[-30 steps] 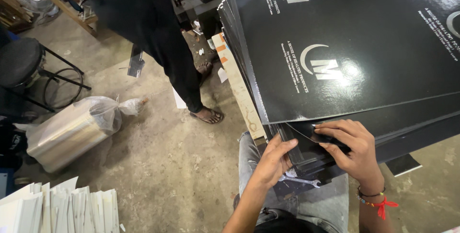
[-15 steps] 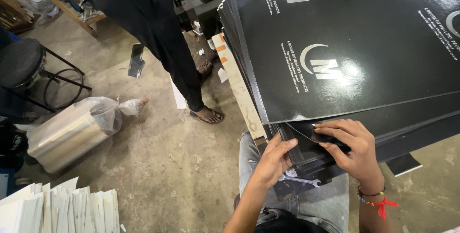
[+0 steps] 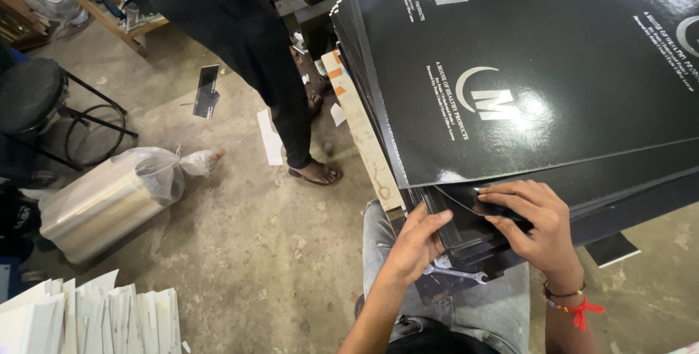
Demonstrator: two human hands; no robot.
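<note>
The right hand (image 3: pixel 535 226) had its fingers curled over the near corner of the stack of glossy black sheets (image 3: pixel 539 84), thumb and fingertips pinching the edge of one sheet in a closed grip. The left hand (image 3: pixel 416 241) lay against the same corner just left of the right hand, fingers held straight and pressed flat on the stack's side edge, its grip open and holding nothing. The stack rested on a worktop whose pale wooden edge (image 3: pixel 364 135) showed along the stack's left side. A wrench (image 3: pixel 455 274) lay just below the stack's corner, between the two wrists, on the person's lap. Left of the stack another person's leg in dark trousers (image 3: pixel 280 92) stood on the concrete floor (image 3: pixel 255 252). Well left of the stack lay a plastic-wrapped bundle (image 3: pixel 109 201), and nearer the camera a row of white sheets (image 3: pixel 95 317).
</note>
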